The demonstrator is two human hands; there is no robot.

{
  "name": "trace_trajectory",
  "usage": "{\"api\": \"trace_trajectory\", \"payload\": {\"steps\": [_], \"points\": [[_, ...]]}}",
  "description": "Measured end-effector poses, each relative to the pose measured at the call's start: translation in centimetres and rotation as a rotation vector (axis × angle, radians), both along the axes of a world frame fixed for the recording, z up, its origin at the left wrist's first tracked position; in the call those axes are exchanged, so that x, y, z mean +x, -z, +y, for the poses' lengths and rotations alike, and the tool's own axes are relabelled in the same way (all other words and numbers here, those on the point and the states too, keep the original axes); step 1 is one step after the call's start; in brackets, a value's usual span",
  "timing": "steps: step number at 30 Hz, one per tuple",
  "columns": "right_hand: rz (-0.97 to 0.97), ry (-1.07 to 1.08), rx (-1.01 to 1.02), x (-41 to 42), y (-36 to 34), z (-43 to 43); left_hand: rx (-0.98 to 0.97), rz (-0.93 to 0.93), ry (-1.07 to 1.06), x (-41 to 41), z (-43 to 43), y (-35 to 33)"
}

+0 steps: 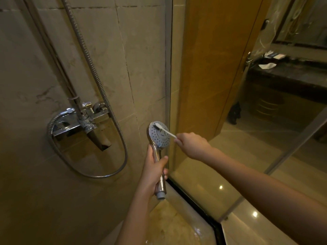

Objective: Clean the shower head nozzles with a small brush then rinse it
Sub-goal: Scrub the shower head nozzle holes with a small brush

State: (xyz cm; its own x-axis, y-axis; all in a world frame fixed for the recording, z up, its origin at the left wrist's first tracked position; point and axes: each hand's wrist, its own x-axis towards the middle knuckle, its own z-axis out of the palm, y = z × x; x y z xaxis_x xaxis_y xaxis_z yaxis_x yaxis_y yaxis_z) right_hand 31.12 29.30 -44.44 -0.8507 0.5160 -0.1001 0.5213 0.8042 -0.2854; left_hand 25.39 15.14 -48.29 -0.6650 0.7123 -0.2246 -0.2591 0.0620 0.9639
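Observation:
A chrome shower head (pixel 158 135) with a grey dotted nozzle face is held upright in the middle of the head view. My left hand (pixel 154 172) is shut around its handle, whose threaded lower end sticks out below my fingers with no hose on it. My right hand (pixel 191 145) grips the end of a small white brush (pixel 165 131). The brush's bristle head lies against the upper part of the nozzle face.
A chrome mixer tap (pixel 85 121) with a spout is fixed to the tiled wall at left, and a metal hose (pixel 109 110) loops down from it. A glass shower panel (pixel 212 85) stands right behind the shower head. Beyond it is a dark counter (pixel 286 75).

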Motion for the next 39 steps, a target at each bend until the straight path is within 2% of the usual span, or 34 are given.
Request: {"api": "trace_trajectory", "payload": {"steps": [2, 5, 9, 13, 17, 21, 25, 29, 32, 36, 39], "points": [[0.008, 0.026, -0.008, 0.1, 0.0, 0.3, -0.005, 0.015, 0.002, 0.1, -0.2, -0.2], [-0.029, -0.057, 0.023, 0.4, 0.3, -0.9, 0.009, 0.001, -0.006, 0.0, -0.5, -0.3], [0.016, 0.008, -0.019, 0.2, 0.1, 0.2, 0.026, -0.043, 0.009, 0.2, -0.4, -0.7], [-0.003, -0.099, -0.011, 0.7, 0.3, -2.6, 0.08, -0.109, 0.008, -0.1, -0.7, -1.5], [0.084, 0.048, -0.046, 0.2, -0.8, -0.1, 0.131, -0.187, 0.025, -0.5, -0.8, -2.0], [0.059, -0.028, -0.032, 1.0, -0.5, -0.4, 0.163, -0.226, 0.013, -0.4, -1.2, -1.9], [0.099, 0.053, -0.074, 1.5, -0.1, 0.4, 0.18, -0.279, 0.01, -0.3, -1.1, -1.9], [0.023, -0.03, -0.045, 2.2, 0.8, -1.2, 0.225, -0.355, -0.022, -0.6, -1.3, -1.9], [0.089, 0.053, -0.07, 2.3, 0.6, 0.0, 0.219, -0.362, -0.021, -0.6, -1.2, -2.0], [0.028, -0.01, -0.041, 3.0, 0.6, -1.0, 0.243, -0.376, -0.033, -0.6, -1.4, -2.2], [0.112, 0.08, -0.105, 3.0, 0.3, 0.3, 0.239, -0.367, -0.019, -0.5, -1.2, -2.4]]}}
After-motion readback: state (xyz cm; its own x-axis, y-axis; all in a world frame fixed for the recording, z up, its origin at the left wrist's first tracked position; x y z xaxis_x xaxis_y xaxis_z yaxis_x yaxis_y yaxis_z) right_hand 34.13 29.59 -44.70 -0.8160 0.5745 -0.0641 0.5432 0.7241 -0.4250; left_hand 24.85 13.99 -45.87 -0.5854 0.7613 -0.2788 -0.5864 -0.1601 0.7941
